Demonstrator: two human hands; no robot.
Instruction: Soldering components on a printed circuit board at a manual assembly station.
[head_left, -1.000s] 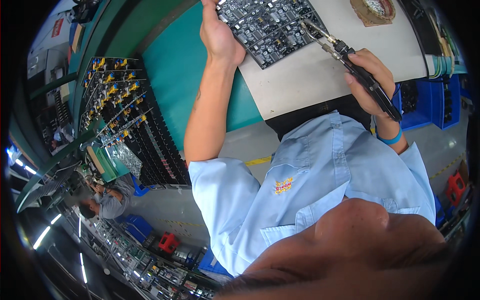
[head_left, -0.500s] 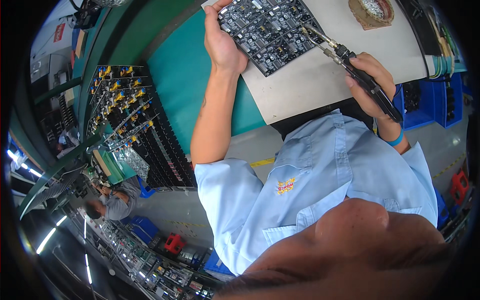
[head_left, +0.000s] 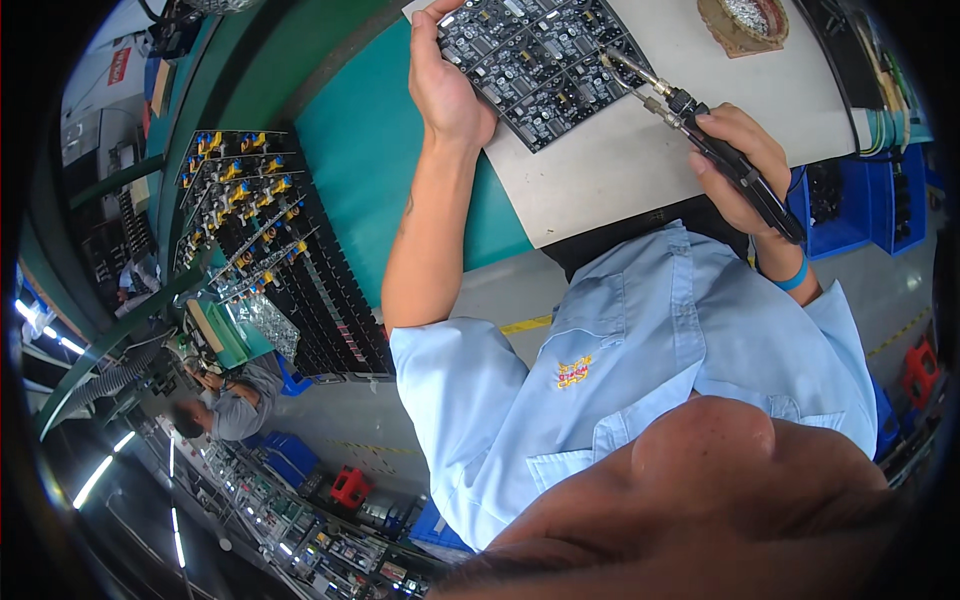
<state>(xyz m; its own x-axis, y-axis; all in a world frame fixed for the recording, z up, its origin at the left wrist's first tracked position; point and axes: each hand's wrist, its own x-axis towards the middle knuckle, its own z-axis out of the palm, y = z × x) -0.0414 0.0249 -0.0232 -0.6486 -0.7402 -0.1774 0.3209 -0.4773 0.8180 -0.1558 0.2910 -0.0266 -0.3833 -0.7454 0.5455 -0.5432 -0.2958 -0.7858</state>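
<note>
A dark panel of several joined circuit boards [head_left: 545, 75], dotted with small parts, lies tilted over the worktop. Around its left edge my left hand [head_left: 448, 90] is closed, with the fingertips partly cut off by the picture's top. My right hand [head_left: 742, 165] grips a black soldering iron [head_left: 745, 180] from the right. Two thin metal ends reach out from the iron: the tip and a slim tube beside it, which looks like a solder feed. Both come together over the panel's upper right part; whether they touch it I cannot tell.
A white sheet [head_left: 580, 190] covers part of the green mat [head_left: 350, 130]. A brown dish [head_left: 735, 40] with silvery shavings stands at the far right. Blue bins [head_left: 840, 220] sit below the right edge. Racked boards [head_left: 240, 200] stand to the left; a co-worker [head_left: 235, 400] is beyond.
The soldering iron's tip has shifted very slightly left and away from me over the panel. My left hand and the panel look unmoved.
</note>
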